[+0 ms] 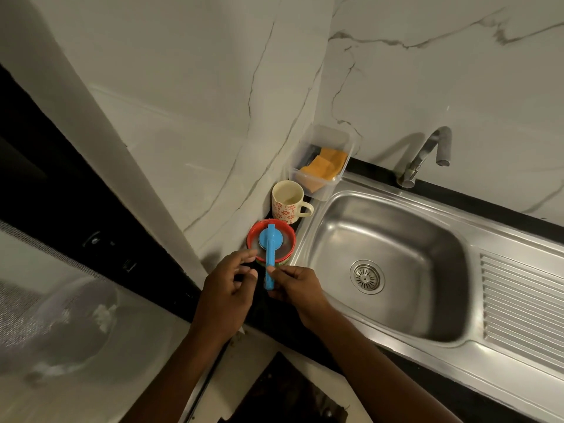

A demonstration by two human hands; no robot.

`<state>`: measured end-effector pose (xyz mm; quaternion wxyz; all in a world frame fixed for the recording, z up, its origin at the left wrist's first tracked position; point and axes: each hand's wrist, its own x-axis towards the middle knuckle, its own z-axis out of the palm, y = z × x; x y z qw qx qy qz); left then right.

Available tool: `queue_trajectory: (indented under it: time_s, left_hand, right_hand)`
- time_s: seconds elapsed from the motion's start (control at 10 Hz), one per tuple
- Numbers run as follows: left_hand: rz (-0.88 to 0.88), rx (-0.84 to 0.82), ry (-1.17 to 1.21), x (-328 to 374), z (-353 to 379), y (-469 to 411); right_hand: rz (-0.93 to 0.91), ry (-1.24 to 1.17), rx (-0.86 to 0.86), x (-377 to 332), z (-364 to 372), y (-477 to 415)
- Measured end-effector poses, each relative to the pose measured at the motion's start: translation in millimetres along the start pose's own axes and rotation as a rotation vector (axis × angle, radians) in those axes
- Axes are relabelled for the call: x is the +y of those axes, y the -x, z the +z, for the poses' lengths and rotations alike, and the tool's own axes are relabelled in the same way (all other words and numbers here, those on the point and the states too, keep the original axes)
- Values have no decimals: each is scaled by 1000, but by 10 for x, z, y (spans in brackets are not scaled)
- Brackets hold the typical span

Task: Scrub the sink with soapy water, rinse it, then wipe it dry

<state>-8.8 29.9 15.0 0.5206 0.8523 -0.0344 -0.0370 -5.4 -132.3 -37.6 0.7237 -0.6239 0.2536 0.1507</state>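
The sink [406, 239] lay just to the right of both hands, beyond the right hand's [294, 285] knuckles, touched by neither. It was a stainless steel basin, dull and shiny in patches, with a round drain [367, 276] and a ribbed draining board on its far side. The right hand pinched the handle of a blue utensil [268, 254] lying across a red-rimmed strainer [254, 233]. The left hand [225, 290] hovered loosely curved at that rim, gripping nothing.
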Motion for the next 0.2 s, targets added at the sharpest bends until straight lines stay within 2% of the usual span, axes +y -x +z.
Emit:
queue_trajectory:
  time_s: [0.2]
  left_hand:
    - [64,-48,-7,-73,67,-103]
  right_hand:
    - [-20,64,9,74,-66,63]
